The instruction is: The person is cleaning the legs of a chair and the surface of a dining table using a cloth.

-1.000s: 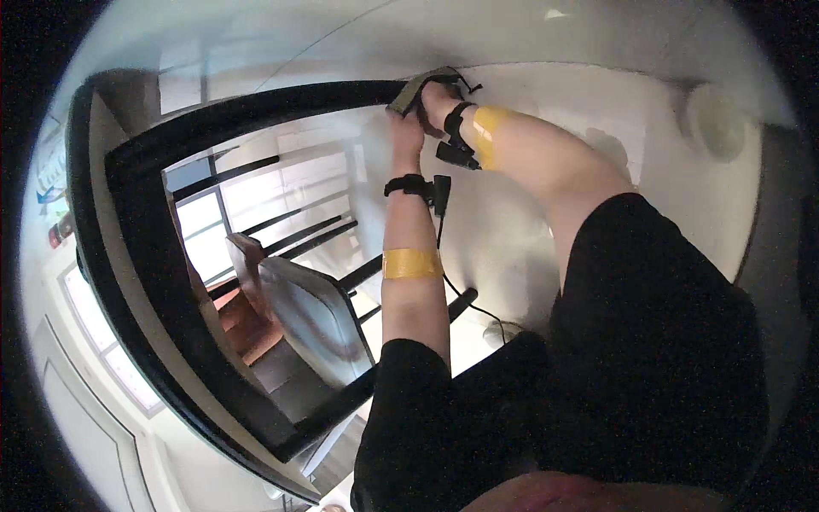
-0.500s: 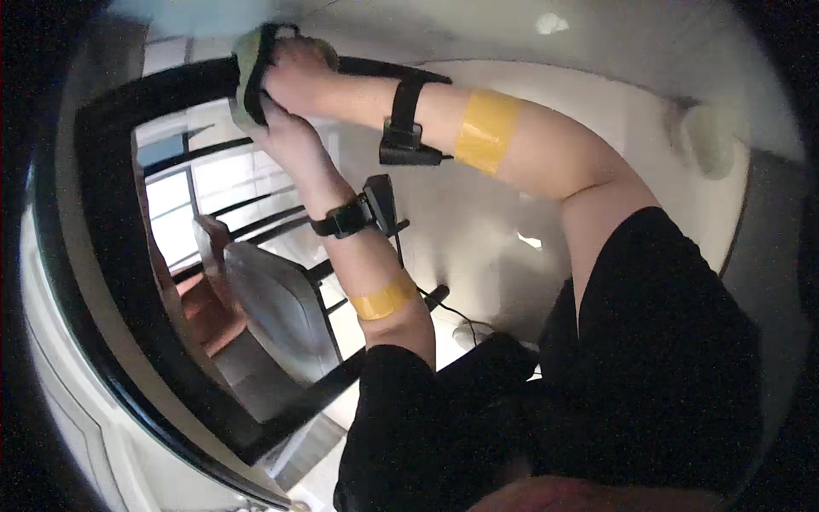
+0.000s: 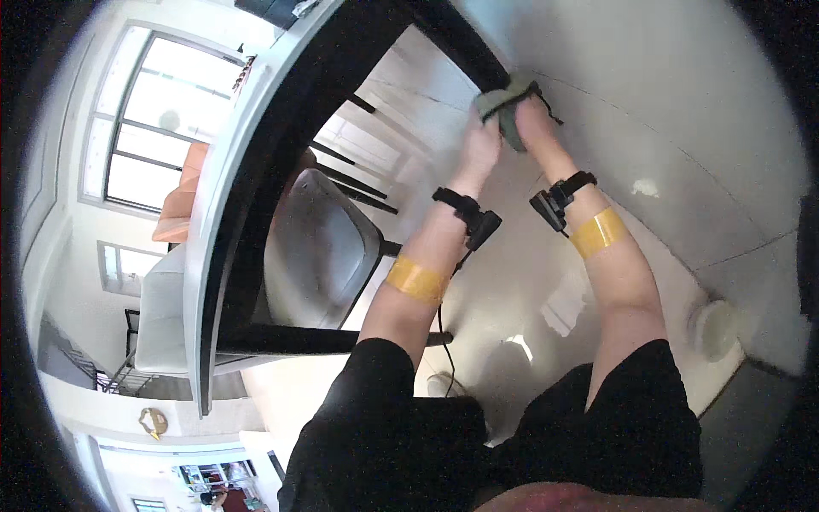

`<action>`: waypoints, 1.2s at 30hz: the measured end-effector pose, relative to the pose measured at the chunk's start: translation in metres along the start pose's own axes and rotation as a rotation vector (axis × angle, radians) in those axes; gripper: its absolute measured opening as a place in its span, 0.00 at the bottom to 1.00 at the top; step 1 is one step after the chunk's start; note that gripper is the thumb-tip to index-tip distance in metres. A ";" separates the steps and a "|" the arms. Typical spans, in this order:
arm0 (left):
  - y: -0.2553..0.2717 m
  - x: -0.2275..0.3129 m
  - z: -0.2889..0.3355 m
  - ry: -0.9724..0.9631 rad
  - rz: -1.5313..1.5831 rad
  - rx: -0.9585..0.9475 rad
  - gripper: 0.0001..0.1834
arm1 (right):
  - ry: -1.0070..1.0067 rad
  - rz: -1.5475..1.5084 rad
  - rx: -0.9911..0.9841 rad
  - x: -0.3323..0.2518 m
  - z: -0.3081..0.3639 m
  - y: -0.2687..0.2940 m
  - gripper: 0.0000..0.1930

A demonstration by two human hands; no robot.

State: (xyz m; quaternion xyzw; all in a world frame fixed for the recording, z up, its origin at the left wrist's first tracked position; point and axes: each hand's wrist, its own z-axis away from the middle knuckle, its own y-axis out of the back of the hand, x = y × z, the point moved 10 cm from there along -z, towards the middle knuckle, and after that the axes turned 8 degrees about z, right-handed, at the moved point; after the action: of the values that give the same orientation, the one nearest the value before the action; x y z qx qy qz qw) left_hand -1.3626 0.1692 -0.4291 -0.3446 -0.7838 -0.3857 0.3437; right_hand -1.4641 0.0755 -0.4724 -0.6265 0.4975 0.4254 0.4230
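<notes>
A green cloth (image 3: 505, 107) is bunched around the far end of a black table leg (image 3: 461, 43). My left hand (image 3: 482, 147) holds the cloth on its left side, its fingers partly hidden by the folds. On the other side my right hand (image 3: 534, 125) grips the same cloth, with a dark strip or cord showing beside it. Both arms stretch forward, and each wrist wears a black strap with a small device.
The table's pale edge (image 3: 213, 239) and black frame run along the left. Under it stands a grey chair (image 3: 320, 243); an orange chair (image 3: 181, 205) is beyond. A thin cable (image 3: 442, 328) hangs near my left arm. Shiny tiled floor (image 3: 682, 111) lies to the right.
Both hands have moved with the cloth from the upper left, along the black table leg, to its far end. The view has swung, bringing the tabletop, windows and orange chair into sight.
</notes>
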 end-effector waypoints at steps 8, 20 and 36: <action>0.022 0.087 -0.062 0.036 0.308 0.128 0.31 | 0.444 0.358 0.154 -0.197 -0.025 -0.017 0.19; -0.034 -0.040 -0.016 0.494 0.692 0.015 0.32 | 0.146 0.372 0.126 -0.033 -0.006 0.017 0.20; -0.003 0.019 -0.082 0.411 0.771 0.005 0.28 | 0.536 0.708 0.090 -0.159 -0.041 -0.021 0.20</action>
State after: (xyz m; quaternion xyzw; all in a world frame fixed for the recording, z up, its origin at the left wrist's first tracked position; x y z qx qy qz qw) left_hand -1.3522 0.1045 -0.3768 -0.5273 -0.5142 -0.2878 0.6121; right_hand -1.4617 0.0819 -0.3069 -0.4867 0.7914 0.3448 0.1342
